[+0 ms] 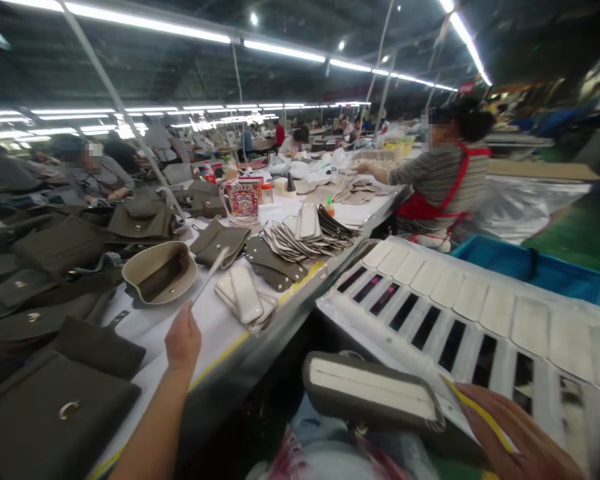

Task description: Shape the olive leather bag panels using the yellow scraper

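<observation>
Head view: pinching a stick (pixel 212 275) by one end with the left hand (pixel 184 337) over the table (pixel 140 320), presumably freeing the tip; facing a bag (pixel 370 387) right of the table, likely pale-side-up for reach; cannot tell the right hand (pixel 523 427)'s grip on a yellow strip (pixel 480 411).

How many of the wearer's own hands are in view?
2. The left hand is over the white-topped table, gripping a blurred, pale, stick-like tool; the right hand is at lower right, a yellow strip against it. Parts of each may be hidden.
</observation>
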Tool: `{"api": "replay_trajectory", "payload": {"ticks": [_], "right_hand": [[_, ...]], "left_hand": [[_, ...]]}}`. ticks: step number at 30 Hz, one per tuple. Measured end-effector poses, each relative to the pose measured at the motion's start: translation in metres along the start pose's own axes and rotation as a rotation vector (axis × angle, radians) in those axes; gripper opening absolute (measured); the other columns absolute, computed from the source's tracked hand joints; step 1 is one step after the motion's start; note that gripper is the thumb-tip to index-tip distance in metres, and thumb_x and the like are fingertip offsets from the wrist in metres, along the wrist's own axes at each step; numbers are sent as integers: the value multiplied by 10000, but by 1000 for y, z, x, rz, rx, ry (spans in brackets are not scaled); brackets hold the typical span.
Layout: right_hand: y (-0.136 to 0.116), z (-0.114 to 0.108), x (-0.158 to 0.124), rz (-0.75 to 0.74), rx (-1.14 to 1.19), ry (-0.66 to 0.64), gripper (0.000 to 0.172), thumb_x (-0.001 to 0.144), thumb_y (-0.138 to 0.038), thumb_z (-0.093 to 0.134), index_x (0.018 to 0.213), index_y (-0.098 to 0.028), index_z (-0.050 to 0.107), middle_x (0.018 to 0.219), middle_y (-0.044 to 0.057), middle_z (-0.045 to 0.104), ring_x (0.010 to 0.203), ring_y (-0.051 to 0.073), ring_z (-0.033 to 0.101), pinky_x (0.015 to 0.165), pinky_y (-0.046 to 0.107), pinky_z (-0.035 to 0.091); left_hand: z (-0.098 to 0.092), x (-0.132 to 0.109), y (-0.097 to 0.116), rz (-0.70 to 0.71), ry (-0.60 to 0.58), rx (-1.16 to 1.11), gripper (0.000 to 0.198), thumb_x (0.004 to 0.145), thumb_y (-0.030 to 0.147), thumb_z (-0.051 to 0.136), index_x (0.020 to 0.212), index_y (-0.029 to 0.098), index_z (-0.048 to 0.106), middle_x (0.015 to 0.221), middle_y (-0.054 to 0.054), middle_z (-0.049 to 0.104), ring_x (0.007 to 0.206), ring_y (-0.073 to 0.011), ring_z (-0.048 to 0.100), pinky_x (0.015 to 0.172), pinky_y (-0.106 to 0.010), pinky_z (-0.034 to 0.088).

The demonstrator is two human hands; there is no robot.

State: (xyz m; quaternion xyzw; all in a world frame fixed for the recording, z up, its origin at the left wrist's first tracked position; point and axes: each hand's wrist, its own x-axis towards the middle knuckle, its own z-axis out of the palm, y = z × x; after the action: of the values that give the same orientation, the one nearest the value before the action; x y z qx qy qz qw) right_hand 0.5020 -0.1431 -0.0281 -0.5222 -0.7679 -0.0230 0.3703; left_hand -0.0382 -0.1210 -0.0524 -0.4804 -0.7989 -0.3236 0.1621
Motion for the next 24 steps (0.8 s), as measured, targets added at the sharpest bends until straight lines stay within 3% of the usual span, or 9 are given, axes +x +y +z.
{"api": "replay_trajectory", "payload": {"ticks": [2, 4, 8, 10, 13, 15, 20, 22, 24], "right_hand": [[-11, -6, -3, 61, 49, -40, 318, 832, -365, 488, 1120, -241, 541, 1077, 72, 604, 1000, 233, 580, 919, 420, 461], [-24, -9, -6, 200, 182, -119, 391, 841, -334, 494, 1217, -235, 450, 1155, 93, 553, 1004, 216, 578, 898, 409, 478], [-49, -8, -13, 444, 712, -328, 542, 860, -372, 466, 1340, -262, 240, 1366, 142, 339, 1000, 195, 584, 795, 347, 531], [-57, -7, -20, 527, 917, -395, 574, 858, -418, 457, 1347, -250, 209, 1310, 163, 409, 891, 183, 624, 715, 336, 544], [-60, -7, -33, 653, 1079, -536, 505, 859, -469, 429, 1237, -148, 337, 852, 101, 643, 652, 156, 638, 574, 291, 528], [-57, -8, -40, 725, 1096, -563, 406, 855, -463, 440, 1087, -131, 421, 623, 19, 608, 549, 132, 610, 525, 253, 506], [-37, -5, -43, 967, 981, -337, 299, 799, -453, 516, 861, -180, 411, 617, -55, 541, 452, 98, 573, 422, 210, 473], [-28, -1, -41, 1018, 976, -343, 306, 786, -467, 517, 833, -186, 406, 590, -62, 534, 443, 109, 576, 415, 222, 477], [-18, 3, -37, 1033, 975, -366, 307, 776, -471, 519, 820, -181, 428, 591, -51, 549, 463, 114, 584, 439, 231, 488]], "left_hand": [[-25, -7, 24, 297, 1, -153, 393, 881, 227, 356, 1254, 160, 460, 1209, -110, 560, 1100, -225, 533, 973, -362, 397], [-46, -18, 55, 574, -203, -294, 403, 863, 255, 414, 1259, 196, 464, 1212, -76, 565, 1080, -217, 547, 989, -341, 390], [-68, -49, 118, 721, -741, -518, 364, 867, 285, 434, 1226, 273, 493, 1134, 1, 622, 971, -162, 608, 875, -221, 473], [-68, -66, 140, 717, -1050, -561, 342, 883, 293, 396, 1202, 308, 518, 1125, 28, 627, 984, -148, 602, 867, -206, 474], [-54, -84, 153, 624, -1327, -530, 340, 867, 357, 408, 1168, 319, 562, 1130, 24, 622, 1024, -174, 581, 918, -261, 452], [-39, -89, 153, 518, -1407, -485, 352, 834, 416, 455, 1154, 334, 576, 1144, 21, 615, 1054, -202, 562, 957, -313, 426], [-12, -91, 158, 235, -1696, -593, 445, 747, 440, 583, 1185, 379, 538, 1268, 36, 525, 1184, -248, 462, 1032, -391, 333], [-9, -90, 165, 56, -1768, -714, 593, 656, 411, 683, 1220, 364, 505, 1288, 12, 508, 1180, -278, 464, 999, -411, 374], [-7, -89, 169, -177, -1756, -803, 718, 590, 379, 744, 1250, 348, 463, 1253, -17, 540, 1126, -303, 510, 927, -423, 445]]}}
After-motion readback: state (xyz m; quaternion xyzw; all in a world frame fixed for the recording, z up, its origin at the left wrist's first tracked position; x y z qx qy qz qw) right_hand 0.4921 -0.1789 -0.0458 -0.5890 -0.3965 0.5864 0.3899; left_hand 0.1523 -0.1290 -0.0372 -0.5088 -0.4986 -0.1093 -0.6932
